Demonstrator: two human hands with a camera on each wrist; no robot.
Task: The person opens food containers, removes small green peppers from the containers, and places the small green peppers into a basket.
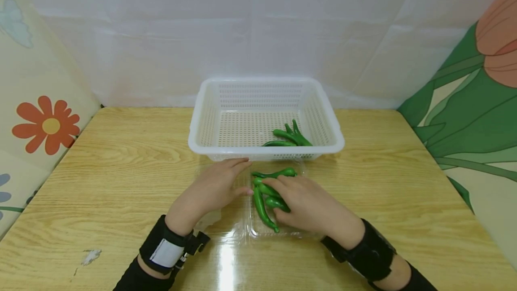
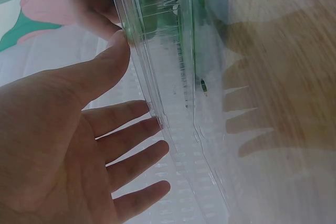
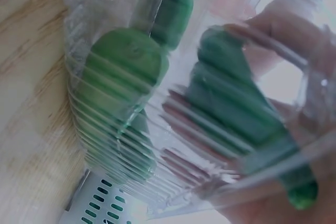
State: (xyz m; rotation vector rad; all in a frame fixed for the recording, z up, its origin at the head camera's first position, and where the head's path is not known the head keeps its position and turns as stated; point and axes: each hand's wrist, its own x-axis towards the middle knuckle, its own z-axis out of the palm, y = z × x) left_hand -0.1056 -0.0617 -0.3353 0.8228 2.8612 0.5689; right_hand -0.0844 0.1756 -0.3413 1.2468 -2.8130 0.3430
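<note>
Two bare hands at work over green peppers on a wood-grained worktop (image 1: 121, 183). At the lower centre of the frame, a clear plastic box (image 1: 258, 235) lies close to the person, presumably for an easy reach into it. Several green peppers (image 1: 262, 208) rest inside. To their left, a second clear panel, apparently the lid (image 1: 232, 232), lies folded back, which leaves the box accessible from above.

The right hand (image 1: 304, 201) comes in from the lower right. Its fingers curl round a pepper (image 3: 236, 93), which the right wrist view shows through the ribbed plastic wall; gripping from above seems to suit the shallow box. The left hand (image 1: 212, 187) holds nothing: its fingers are extended and spread, and its thumb tip touches the plastic edge, as I judge it, to steady so light a box.

Just beyond, at the centre of the frame, stands a white perforated basket (image 1: 266, 150), near enough to both hands to be convenient. A few more peppers (image 1: 296, 137) lie at its lower right corner. A black band (image 1: 365, 250) encircles the right wrist; another (image 1: 165, 248), with a pale patch, encircles the left.
</note>
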